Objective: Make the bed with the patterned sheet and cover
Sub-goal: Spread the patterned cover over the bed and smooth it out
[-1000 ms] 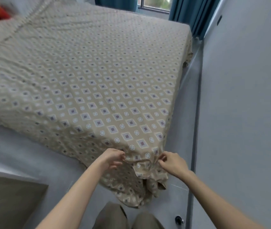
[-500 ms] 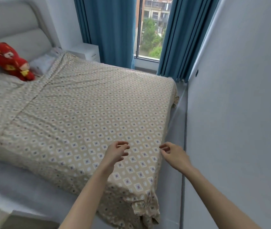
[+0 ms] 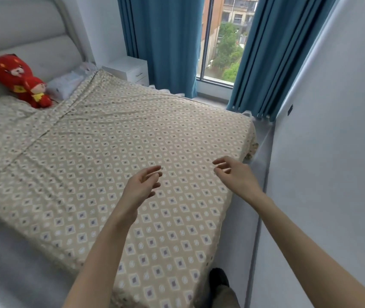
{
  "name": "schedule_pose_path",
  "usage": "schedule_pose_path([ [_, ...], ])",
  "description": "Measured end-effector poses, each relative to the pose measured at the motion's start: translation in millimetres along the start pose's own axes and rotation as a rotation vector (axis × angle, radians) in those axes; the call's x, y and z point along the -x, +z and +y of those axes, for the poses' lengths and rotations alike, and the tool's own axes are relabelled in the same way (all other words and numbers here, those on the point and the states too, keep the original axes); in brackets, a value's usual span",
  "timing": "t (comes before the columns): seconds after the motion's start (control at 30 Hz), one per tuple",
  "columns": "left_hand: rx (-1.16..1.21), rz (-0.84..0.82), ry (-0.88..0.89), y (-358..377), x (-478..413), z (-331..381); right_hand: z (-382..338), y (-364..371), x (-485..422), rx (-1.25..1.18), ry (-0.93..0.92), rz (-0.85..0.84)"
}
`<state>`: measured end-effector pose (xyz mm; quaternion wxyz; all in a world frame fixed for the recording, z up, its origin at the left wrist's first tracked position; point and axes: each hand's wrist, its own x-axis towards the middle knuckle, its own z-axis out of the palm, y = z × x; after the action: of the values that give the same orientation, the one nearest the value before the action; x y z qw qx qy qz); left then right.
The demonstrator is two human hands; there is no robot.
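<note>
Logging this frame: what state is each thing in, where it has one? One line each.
Beige diamond-patterned sheet: spread flat, creased near the grey padded headboard.
Left hand: fingers relaxed, holding nothing.
Right hand: fingers relaxed, holding nothing.
Red plush toy: lying by the headboard.
Teal fabric curtains: drawn apart.
White bedside cabinet: drawers closed.

So the sheet [image 3: 101,165] is spread over the whole bed. Plush toy [image 3: 19,78] sits at the far left against the headboard [image 3: 21,30], pillow [image 3: 65,85] just right of it. Nightstand [image 3: 130,71] is past the far corner, window [image 3: 223,41] behind between the curtains [image 3: 166,41]. Wall [image 3: 332,152] runs down the right side. Left hand [image 3: 142,187] and right hand [image 3: 237,174] are side by side over the sheet's near right part.
</note>
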<state>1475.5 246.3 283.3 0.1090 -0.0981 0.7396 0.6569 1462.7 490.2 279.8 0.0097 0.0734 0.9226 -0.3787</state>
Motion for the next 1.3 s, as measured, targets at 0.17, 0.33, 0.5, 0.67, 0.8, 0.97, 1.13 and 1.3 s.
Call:
schedule_pose_path([
  [0.17, 0.042, 0.102, -0.024, 56.7, -76.7, 47.9, 11.3, -51.8, -122.6, 0.01, -0.032, -0.075],
  [0.33, 0.038, 0.165, -0.004, 95.9, -143.0, 91.0, 9.5, -81.0, -210.3, 0.003, -0.072, -0.095],
  [0.5, -0.004, 0.171, 0.022, 118.3, -188.4, 110.7, 16.8, -91.2, -258.9, -0.005, -0.097, -0.095],
  [0.67, -0.039, 0.187, 0.034, 137.9, -226.7, 122.1, 34.3, -103.4, -306.5, -0.02, -0.112, -0.108],
  [0.8, -0.062, 0.21, 0.022, 162.8, -274.8, 133.1, 60.1, -119.4, -369.6, -0.04, -0.099, -0.118],
  [0.97, -0.064, 0.225, 0.033, 224.5, -375.4, 157.1, 108.6, -150.0, -487.8, -0.02, -0.104, -0.106],
  [1.13, -0.035, 0.23, 0.0, 318.9, -492.5, 206.0, 154.7, -212.9, -626.7, 0.035, -0.12, -0.155],
  [1.3, -0.017, 0.24, 0.004, 403.6, -599.4, 271.8, 193.8, -278.7, -749.5, 0.024, -0.088, -0.157],
])
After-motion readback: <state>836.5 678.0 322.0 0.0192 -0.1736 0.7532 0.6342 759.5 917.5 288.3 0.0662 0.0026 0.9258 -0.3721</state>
